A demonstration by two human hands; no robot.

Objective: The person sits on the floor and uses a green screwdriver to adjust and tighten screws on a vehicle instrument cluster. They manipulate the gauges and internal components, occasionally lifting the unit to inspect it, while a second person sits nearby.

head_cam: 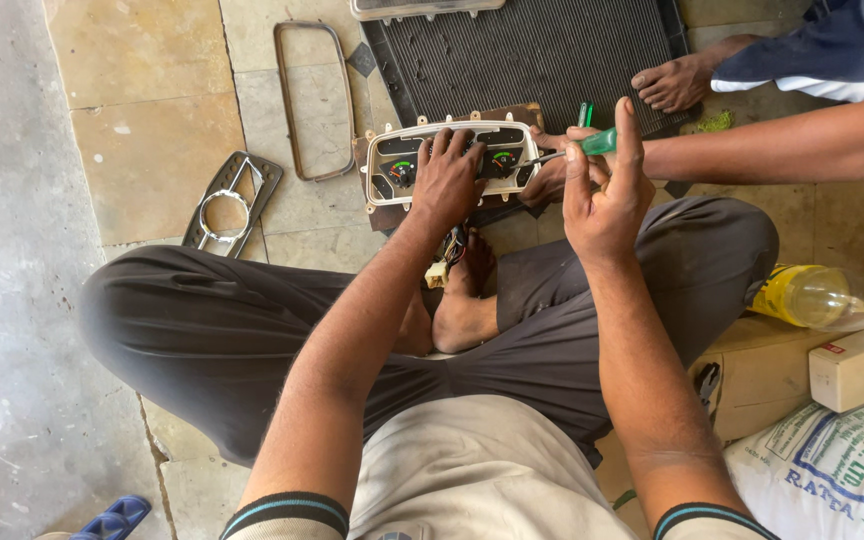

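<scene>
A pale vehicle gauge cluster with small dials lies on the floor in front of my crossed legs. My left hand presses flat on top of its middle, fingers spread. My right hand grips a green-handled screwdriver, its metal tip pointing left at the cluster's right end. Another person's hand holds that right end, with a second green tool beside it. A bundle of wires with a pale connector hangs under the cluster.
A black ribbed radiator lies behind the cluster, another person's bare foot on it. Metal frames and a grille piece lie left. A yellow bottle, a small box and a printed sack sit right.
</scene>
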